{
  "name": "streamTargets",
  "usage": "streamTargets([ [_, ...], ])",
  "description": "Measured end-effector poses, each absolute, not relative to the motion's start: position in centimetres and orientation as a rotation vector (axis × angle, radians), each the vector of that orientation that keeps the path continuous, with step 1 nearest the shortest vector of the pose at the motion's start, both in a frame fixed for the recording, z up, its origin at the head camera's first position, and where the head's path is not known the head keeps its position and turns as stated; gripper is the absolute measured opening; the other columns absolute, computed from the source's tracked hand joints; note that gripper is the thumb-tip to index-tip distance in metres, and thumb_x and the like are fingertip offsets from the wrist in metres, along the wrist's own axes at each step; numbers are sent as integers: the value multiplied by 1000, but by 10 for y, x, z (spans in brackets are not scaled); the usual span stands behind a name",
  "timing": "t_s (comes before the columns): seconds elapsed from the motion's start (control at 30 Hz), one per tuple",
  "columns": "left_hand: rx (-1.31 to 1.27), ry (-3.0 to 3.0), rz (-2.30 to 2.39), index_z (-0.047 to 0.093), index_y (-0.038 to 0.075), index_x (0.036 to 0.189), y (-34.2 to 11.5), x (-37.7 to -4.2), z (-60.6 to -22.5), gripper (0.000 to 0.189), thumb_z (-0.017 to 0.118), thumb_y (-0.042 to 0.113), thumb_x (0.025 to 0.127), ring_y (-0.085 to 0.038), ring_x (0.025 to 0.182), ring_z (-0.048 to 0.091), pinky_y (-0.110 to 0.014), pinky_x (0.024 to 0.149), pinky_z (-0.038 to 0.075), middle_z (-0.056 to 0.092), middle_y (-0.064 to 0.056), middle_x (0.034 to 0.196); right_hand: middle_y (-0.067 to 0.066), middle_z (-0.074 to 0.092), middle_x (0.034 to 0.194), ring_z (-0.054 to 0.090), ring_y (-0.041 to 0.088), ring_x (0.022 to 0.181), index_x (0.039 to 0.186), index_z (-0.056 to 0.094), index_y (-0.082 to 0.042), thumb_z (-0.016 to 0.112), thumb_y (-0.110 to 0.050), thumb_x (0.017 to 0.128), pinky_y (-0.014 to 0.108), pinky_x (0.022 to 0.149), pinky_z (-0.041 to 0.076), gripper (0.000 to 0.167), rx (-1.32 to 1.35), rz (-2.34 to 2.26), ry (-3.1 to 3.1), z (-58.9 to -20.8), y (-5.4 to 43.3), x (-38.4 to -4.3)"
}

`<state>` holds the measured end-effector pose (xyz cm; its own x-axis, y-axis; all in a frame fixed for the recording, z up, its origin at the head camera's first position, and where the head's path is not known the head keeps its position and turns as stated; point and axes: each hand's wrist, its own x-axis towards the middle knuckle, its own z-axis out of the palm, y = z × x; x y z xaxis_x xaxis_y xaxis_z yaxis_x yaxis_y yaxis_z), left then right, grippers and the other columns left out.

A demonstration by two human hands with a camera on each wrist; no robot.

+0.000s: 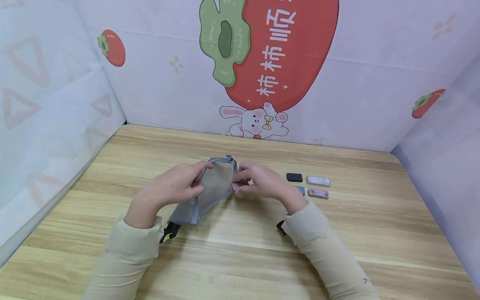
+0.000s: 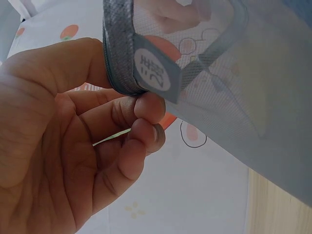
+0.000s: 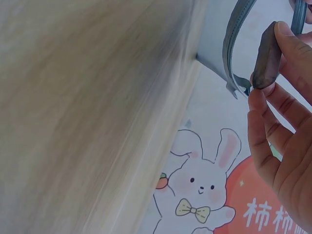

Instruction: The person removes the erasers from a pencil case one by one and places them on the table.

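Note:
A grey-blue mesh zip pouch (image 1: pixel 216 185) stands tilted on the table with its zipper open. My left hand (image 1: pixel 176 185) grips the pouch's zipped rim; the left wrist view shows the thumb and fingers at that rim, beside a fabric tag (image 2: pixel 157 70) with a white round print. At the pouch's opening, my right hand (image 1: pixel 264 180) pinches a small oblong block (image 3: pixel 268 57) between thumb and fingertips. The block looks pinkish in the head view and dark in the right wrist view. What lies inside the pouch cannot be made out.
Right of my right hand lie a black block (image 1: pixel 294 177), a whitish block (image 1: pixel 318 181), a pinkish-purple block (image 1: pixel 318 193) and a partly hidden blue block (image 1: pixel 301 190). Black strap-like pieces show by both cuffs. Printed cloth walls (image 1: pixel 168 91) border the wooden table (image 1: pixel 240 258).

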<state>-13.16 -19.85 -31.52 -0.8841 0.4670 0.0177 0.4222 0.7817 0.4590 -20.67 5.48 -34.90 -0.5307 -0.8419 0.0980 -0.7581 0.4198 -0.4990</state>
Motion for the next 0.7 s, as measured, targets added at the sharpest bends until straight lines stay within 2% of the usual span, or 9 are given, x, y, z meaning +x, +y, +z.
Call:
streamTargets([
  [0.2,707,2861,713,53,1,133,-198,-131,-315,49,54,2,84,-5,54,39,-22,52,36,45,6,64,-2,58,89,54,12,84,107,78,-12,77,-20,86,35,78,54,23,-1410,-743,2510,-349,61,-207],
  [0.7,717,2876,708,54,0,132,-197,-132,-315,48,54,1,84,-6,55,40,-22,53,38,46,7,64,-4,58,88,54,14,82,100,78,-15,78,-20,84,36,76,53,16,-1370,-733,2586,-345,79,-205],
])
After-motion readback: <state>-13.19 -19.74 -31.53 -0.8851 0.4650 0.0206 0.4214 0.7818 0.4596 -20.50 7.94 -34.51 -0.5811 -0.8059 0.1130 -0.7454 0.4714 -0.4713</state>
